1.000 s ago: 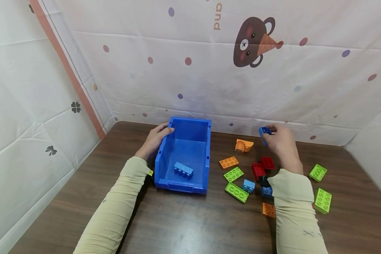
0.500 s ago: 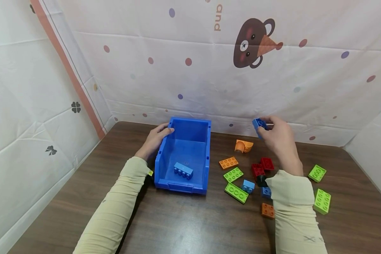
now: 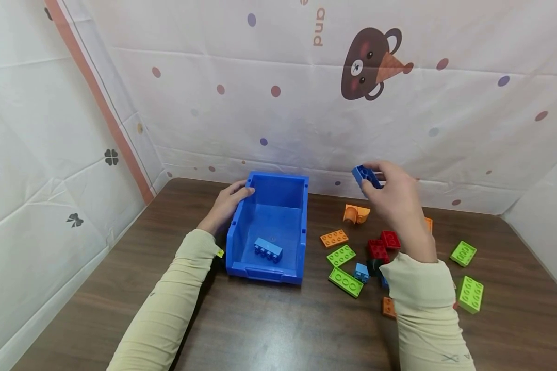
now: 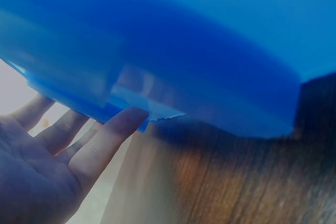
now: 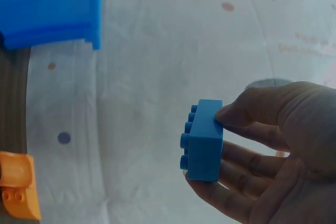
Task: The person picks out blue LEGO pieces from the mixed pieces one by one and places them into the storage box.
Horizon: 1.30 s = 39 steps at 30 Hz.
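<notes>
My right hand holds a blue building brick between thumb and fingers, raised above the far part of the table. The brick's studs face left in the right wrist view. At the left, my left hand grips the side rim of a blue plastic bin. Fingers touch the bin's wall in the left wrist view. Inside the bin, near its front, lies a light blue brick on its side.
Right of the bin lie an orange curved piece, an orange brick, green bricks, a light blue brick and red bricks. More green bricks lie far right. A printed cloth hangs behind the table.
My right hand has moved left and up with the blue brick, which has turned in its grip. An orange piece behind the right wrist has come into sight. The left hand and bin stay put.
</notes>
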Tool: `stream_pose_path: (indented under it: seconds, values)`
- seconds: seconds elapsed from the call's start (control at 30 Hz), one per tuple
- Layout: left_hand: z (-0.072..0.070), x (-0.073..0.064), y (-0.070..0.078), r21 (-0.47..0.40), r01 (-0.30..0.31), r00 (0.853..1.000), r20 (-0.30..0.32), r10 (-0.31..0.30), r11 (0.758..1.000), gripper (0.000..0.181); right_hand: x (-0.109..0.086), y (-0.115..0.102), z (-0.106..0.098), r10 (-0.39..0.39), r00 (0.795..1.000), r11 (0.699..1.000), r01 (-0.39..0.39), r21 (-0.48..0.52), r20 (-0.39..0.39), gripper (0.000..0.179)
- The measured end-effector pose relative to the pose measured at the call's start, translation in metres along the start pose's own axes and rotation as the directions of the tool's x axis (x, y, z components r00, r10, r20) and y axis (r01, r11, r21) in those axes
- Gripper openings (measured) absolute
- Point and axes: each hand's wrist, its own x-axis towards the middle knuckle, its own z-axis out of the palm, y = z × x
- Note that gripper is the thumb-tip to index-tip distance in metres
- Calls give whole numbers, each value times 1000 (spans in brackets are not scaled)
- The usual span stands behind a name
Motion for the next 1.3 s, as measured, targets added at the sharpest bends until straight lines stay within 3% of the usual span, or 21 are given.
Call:
stream_pose_path:
  seconds: [0.23,0.53,0.77,1.0,1.3]
  values:
    - [1,2,-1,-15,-1,1000,5,1,1000,67,-4,-15,6,-118,993,993,118,-7,-7,38]
    - [2,2,-1,17,-3,1000,1,3,1000,68,-9,-32,16,-181,983,983,181,-22,32,38]
    - [2,1,-3,23,-4,1000,-8,4,1000,67,-11,-43,34,-309,951,951,310,-19,28,35]
    - [1,1,-4,20,9,1000,-12,-9,1000,68,-18,-60,51,-328,940,944,329,4,91,37]
    - [1,1,-3,15,14,1000,-14,-14,1000,66,-25,-73,68,-405,904,912,410,-8,134,38]
